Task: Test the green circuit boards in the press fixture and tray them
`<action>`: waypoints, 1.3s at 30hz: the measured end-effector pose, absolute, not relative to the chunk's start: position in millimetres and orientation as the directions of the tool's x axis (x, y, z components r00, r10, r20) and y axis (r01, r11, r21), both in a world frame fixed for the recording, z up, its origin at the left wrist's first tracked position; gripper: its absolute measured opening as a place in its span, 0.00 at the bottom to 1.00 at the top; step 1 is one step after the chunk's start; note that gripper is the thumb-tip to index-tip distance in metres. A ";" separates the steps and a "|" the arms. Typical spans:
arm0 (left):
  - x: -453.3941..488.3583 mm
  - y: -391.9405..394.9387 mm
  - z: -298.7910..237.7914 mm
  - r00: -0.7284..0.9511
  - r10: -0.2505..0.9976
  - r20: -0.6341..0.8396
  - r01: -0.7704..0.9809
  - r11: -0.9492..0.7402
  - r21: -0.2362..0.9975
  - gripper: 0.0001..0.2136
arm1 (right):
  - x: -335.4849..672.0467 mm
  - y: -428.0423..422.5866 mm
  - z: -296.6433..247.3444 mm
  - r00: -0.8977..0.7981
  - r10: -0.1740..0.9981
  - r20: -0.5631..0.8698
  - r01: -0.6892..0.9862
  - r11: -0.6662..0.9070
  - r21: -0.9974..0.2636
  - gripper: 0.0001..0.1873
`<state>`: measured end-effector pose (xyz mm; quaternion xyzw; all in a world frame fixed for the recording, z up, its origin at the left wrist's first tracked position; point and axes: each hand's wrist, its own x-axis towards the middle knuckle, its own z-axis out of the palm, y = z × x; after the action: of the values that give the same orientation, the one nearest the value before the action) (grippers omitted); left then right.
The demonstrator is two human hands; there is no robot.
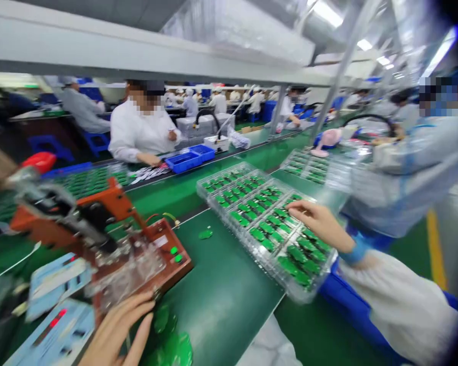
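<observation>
My left hand (122,330) is at the lower left, fingers stretched out and apart, its fingertips by the front corner of an orange test fixture (175,277). Just right of it, several loose green circuit boards (181,348) lie in a blurred pile. My right hand (320,221) reaches over a clear plastic tray (248,246) whose compartments hold rows of green circuit boards (299,269). Its fingers are bent close together with the tips down among the boards; whatever is between them is hidden. A single circuit board (205,234) lies on the green mat between fixture and tray.
The fixture carries a lever clamp with a red knob (40,161). Light blue devices (57,330) lie left of it. A blue bin (343,292) sits under the tray's right side. Across the conveyor, a co-worker (143,124) handles parts near blue trays (191,158); another person stands right.
</observation>
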<state>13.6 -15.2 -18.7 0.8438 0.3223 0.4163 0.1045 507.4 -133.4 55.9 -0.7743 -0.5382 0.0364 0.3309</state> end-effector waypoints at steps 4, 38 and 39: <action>12.8 -30.1 -4.1 0.489 0.637 0.596 0.473 -0.767 0.433 0.07 | 375.2 -132.7 41.1 -0.125 0.969 0.211 0.704 0.237 -0.669 0.10; -33.0 -80.8 -17.6 0.713 0.696 0.086 0.547 -0.628 0.553 0.10 | 213.9 -54.7 -42.2 -0.432 0.864 0.258 0.669 0.499 -0.550 0.12; -32.9 -80.5 -18.4 0.717 0.692 0.085 0.545 -0.632 0.550 0.09 | 213.3 -54.0 -42.6 -0.433 0.864 0.257 0.668 0.499 -0.552 0.11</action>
<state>-32.9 -80.5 -18.4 0.8916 0.3469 0.1459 0.2519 213.3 -54.0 -42.6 -0.4643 -0.8253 0.1874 0.2610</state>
